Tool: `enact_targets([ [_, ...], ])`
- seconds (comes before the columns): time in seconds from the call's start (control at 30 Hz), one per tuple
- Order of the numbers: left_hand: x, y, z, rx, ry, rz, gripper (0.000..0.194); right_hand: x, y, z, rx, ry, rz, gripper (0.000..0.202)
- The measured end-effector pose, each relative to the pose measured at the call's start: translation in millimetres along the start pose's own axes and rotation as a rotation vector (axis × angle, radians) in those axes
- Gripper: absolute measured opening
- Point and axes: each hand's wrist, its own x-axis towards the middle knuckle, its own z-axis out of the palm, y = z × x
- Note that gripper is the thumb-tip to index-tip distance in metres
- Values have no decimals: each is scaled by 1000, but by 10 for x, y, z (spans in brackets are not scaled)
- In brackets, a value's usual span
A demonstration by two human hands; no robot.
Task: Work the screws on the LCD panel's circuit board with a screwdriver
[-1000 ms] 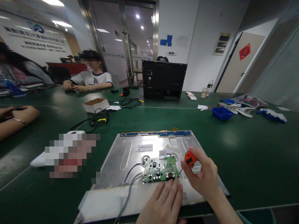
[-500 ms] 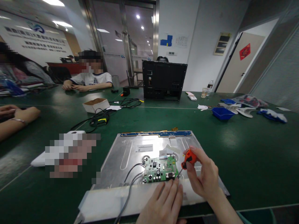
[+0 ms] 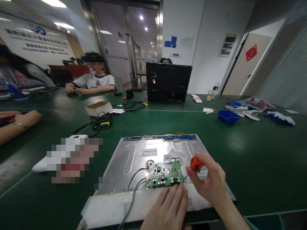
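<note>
A silver metal display panel lies flat in front of me. On it sits a green circuit board, with cables running from its left side. My right hand grips a screwdriver by its orange and black handle. The thin shaft slants down to the board's lower right corner, where a screw cannot be clearly made out. My left hand rests flat, fingers stretched out, fingertips at the board's front edge. A translucent white sheet covers the panel's near part.
A black monitor back cover stands upright across the green table. Left are a cardboard box, black cables and a partly blurred white object. A blue tray and gloves lie right. Other people sit at the left.
The fingers of my right hand have shifted around the screwdriver's handle, and the handle has turned. My left hand stays in the same place.
</note>
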Motion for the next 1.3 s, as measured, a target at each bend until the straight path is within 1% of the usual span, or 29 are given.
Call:
enact_targets([
  [0.27, 9, -1, -26, -4, -22, -4, 61, 8, -19, -10, 14, -23, 22, 44],
  [0.43, -13, 19, -8, 47, 15, -24, 60, 17, -38, -37, 62, -48, 17, 45],
  [0.63, -34, 47, 36, 115, -9, -26, 39, -24, -27, -27, 47, -34, 41, 49],
  [0.77, -34, 50, 31, 103, -20, -36, 36, -45, 1, -4, 29, 9, 18, 53],
  [0.93, -35, 53, 67, 111, 7, -30, 34, -61, 24, 5, -31, 27, -6, 53],
  [1.03, -31, 55, 90, 107, 47, -55, 34, -51, 21, 0, -47, 9, -5, 49],
  [1.17, -24, 41, 69, 119, 31, -28, 34, 2, -2, -29, -21, -24, 8, 45],
  [1.3, -32, 38, 54, 117, 46, -32, 33, 40, -22, -58, 11, -53, 13, 45],
])
